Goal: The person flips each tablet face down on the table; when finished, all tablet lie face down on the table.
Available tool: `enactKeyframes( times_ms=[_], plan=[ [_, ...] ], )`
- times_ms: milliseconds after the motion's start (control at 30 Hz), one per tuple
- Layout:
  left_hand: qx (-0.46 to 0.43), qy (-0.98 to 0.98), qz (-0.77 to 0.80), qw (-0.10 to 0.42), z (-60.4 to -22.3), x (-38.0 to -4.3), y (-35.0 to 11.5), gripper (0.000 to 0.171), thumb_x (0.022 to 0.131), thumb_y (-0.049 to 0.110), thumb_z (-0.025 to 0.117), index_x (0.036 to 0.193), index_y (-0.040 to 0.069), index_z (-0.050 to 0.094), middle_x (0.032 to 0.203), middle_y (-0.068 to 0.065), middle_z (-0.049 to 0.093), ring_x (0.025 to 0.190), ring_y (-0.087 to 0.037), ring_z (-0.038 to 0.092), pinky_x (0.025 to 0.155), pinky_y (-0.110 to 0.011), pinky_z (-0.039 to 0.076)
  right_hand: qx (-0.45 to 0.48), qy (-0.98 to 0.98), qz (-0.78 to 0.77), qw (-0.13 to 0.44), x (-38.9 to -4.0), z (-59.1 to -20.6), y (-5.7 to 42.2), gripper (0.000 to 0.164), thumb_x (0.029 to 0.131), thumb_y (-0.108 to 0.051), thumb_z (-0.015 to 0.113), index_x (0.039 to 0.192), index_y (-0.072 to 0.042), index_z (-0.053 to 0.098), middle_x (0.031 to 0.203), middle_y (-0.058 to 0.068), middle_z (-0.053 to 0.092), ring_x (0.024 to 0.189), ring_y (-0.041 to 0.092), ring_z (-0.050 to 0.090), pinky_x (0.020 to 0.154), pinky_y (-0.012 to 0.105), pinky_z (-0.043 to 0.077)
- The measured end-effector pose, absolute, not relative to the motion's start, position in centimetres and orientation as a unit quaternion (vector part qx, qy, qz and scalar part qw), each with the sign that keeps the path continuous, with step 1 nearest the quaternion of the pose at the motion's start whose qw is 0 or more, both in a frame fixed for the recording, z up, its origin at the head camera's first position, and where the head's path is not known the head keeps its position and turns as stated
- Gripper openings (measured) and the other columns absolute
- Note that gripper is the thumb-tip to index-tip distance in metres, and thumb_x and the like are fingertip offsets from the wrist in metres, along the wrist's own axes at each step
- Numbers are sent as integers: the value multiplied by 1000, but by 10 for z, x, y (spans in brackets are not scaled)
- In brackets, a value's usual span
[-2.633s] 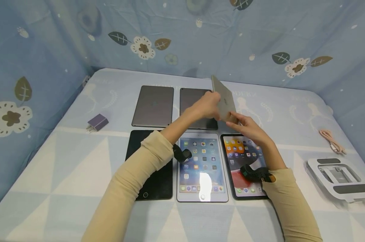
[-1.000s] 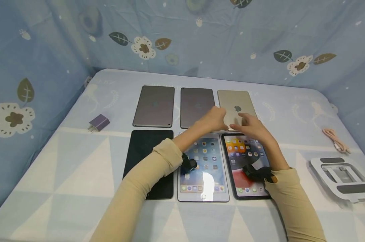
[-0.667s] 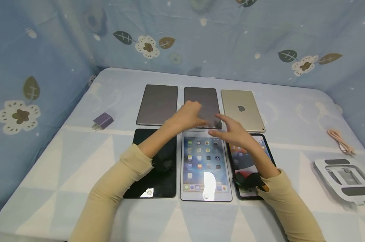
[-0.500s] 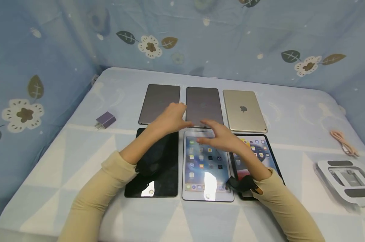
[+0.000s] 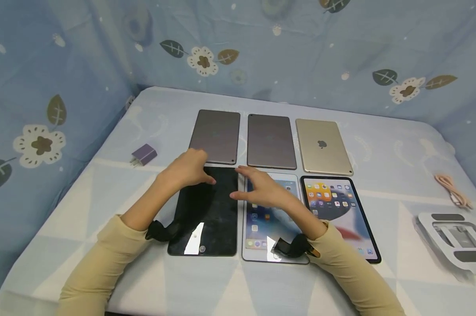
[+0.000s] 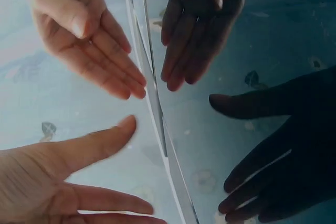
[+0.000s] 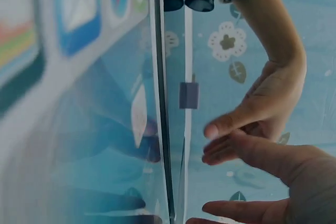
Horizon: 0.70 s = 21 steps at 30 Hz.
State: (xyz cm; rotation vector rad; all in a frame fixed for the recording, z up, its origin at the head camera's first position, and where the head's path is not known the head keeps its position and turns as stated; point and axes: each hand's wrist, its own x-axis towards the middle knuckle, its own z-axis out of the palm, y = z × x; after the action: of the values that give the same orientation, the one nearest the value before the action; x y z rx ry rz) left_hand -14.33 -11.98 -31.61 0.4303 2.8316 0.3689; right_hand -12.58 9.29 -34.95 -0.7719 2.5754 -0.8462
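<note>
Two rows of tablets lie flat on the cloth. In front are a dark-screened black tablet [image 5: 218, 210], a white tablet [image 5: 257, 241] with its screen lit, and a lit black-framed tablet [image 5: 346, 210]. Behind them, backs up, lie two grey tablets [image 5: 218, 131] and a gold tablet [image 5: 320, 153]. My left hand [image 5: 186, 169] hovers at the black tablet's upper left, its thumb over the screen. Over the white tablet's upper left is my right hand [image 5: 259, 188], thumb and fingers spread towards the black one. Both wrist views show the hands apart from the screens, holding nothing.
A purple charger plug [image 5: 144, 154] lies at the left. On the right are a coiled pink cable [image 5: 452, 191] and a white folding stand [image 5: 455, 241] with grey pads. A flowered blue cloth [image 5: 293, 57] hangs behind the table.
The gold tablet, first held tilted up in both hands, was laid face down at the back right and let go. Both hands then moved left and nearer, towards the black tablet.
</note>
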Motion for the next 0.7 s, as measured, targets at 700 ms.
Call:
enactKeyframes(
  times_ms=[700],
  plan=[
    [148,959,54,235,-319,-144,-126,56,71,21,86,115,-2,59,121,-21,56,110,-34,53,86,-46,50,-247,896,-334,159,-114,-371,79,63,92,-14,54,141,17,29,157,28,11,148,40,-3,118,58,2]
  ],
)
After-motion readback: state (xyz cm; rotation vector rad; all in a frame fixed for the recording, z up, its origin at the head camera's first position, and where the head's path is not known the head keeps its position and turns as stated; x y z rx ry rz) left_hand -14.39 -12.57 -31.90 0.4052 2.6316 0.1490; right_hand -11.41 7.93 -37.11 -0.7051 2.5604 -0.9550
